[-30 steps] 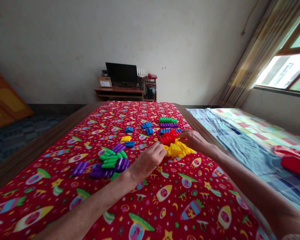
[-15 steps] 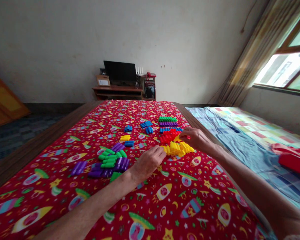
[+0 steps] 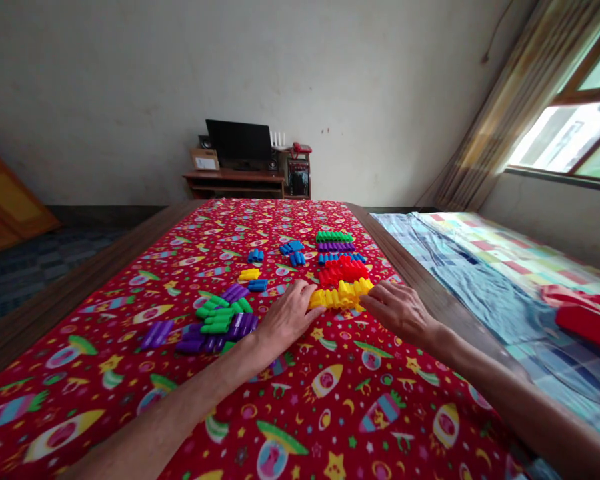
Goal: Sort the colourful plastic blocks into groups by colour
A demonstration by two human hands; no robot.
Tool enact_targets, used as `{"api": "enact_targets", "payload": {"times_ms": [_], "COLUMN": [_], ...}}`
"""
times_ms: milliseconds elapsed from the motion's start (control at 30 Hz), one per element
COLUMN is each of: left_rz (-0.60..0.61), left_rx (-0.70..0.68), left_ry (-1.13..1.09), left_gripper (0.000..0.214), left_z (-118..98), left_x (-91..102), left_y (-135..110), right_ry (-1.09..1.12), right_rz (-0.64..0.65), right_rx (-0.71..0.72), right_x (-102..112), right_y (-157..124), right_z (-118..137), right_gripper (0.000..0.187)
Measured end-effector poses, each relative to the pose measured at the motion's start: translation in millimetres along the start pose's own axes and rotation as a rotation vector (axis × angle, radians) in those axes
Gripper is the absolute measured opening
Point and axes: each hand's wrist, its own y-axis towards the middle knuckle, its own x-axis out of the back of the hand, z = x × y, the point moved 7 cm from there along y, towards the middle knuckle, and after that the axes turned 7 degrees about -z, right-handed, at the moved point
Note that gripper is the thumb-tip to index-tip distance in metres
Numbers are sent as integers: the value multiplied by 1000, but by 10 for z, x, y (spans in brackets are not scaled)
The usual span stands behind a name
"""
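Observation:
A row of yellow ridged plastic pieces (image 3: 337, 296) lies on the red patterned cloth (image 3: 325, 413), some stacked on others. At the row's left end, my left hand (image 3: 291, 310) has its fingers and thumb closed around the edge. My right hand (image 3: 399, 308) presses its bent fingers against the right end, partly hiding it. Just beyond lie red pieces (image 3: 343, 269) of the same kind. Behind those are rows of blue pieces (image 3: 341, 259), purple pieces (image 3: 337, 247) and green pieces (image 3: 334, 237).
Left of my left hand is a loose heap of green and purple pieces (image 3: 217, 323). Small blue pieces (image 3: 257, 285) and a yellow group (image 3: 249, 274) are scattered beyond it. A desk with a monitor (image 3: 238, 143) stands by the wall; a bed (image 3: 480, 267) is at right.
My right hand has come down from above the red pieces to the right end of the yellow row, its yellow piece no longer seen there. The yellow row has shifted left with my left hand.

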Motion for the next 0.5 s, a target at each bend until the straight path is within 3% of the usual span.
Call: {"api": "enact_targets", "payload": {"times_ms": [133,300,400,500], "left_rz": [65,42,51,148], "left_rx": [5,89,198,327], "left_ry": [-23,-123,-362,-783], "left_gripper": [32,27,28,40], "left_z": [36,124,200,182], "left_x": [-122,-48,29,63], "left_y": [-41,36,129,185], "right_ry": [20,80,221,452], "right_rz": [-37,-119,-168,-124], "right_rx": [-5,-126,-160,-78], "right_x": [77,154,175,146], "right_y": [-9,4,138,379], "right_z": [0,-143,-187,-107], "right_gripper": [29,26,23,32]}}
